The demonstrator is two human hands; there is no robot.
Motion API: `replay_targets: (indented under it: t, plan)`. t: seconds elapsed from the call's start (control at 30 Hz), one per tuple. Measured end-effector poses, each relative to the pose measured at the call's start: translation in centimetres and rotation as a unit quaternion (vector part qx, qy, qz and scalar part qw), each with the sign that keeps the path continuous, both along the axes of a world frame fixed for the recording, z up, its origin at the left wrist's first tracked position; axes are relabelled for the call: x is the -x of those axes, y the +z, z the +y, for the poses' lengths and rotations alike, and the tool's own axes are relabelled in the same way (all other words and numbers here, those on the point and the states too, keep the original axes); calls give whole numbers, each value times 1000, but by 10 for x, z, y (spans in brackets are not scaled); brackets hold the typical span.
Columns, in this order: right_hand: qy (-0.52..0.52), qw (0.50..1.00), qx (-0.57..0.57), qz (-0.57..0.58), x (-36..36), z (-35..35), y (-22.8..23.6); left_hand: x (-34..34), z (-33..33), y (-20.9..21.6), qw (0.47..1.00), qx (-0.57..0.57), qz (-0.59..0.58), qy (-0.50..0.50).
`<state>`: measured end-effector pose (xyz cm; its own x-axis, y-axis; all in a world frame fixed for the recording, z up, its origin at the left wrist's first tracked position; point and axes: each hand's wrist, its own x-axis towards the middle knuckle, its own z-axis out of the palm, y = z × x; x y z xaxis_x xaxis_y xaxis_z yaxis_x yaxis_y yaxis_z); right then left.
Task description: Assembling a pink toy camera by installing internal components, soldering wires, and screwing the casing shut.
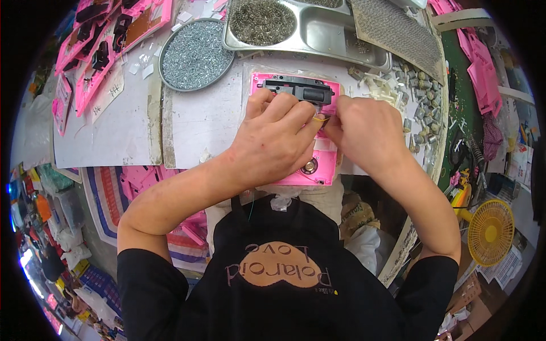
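Observation:
A pink plastic housing lies on the table edge in front of me, with a black mechanism set in its far part and a small round metal part in its near part. My left hand rests across the housing, its fingers curled and closed. From the right, my right hand reaches over the same housing in a closed pinch. Between the two sets of fingertips a thin yellow wire shows. What either hand grips is mostly hidden by the fingers.
A round tray of small silvery pieces stands beyond my left hand. Behind the housing is a metal compartment tray with small metal parts. Small cylindrical metal parts are scattered at right. Pink housings pile at far left; a yellow fan stands right.

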<state>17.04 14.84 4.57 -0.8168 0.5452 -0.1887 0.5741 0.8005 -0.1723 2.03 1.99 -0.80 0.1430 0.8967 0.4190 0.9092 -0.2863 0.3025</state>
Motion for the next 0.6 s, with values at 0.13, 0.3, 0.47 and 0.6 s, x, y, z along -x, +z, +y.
replay_targets:
  t: [0.13,0.3,0.47,0.6]
  plan:
    - [-244,839,469,131,-27,30,-5,-2,1,-1,1000,-5,-18,-4]
    - [-283,771,542,177,-32,24,-22,-2,1,-2,1000,-1,-30,-5]
    - [-285,783,522,183,-30,19,-25,2,1,1,996,19,-89,-15]
    - [-299,792,494,199,-29,11,-27,22,12,4,991,-7,-118,-55]
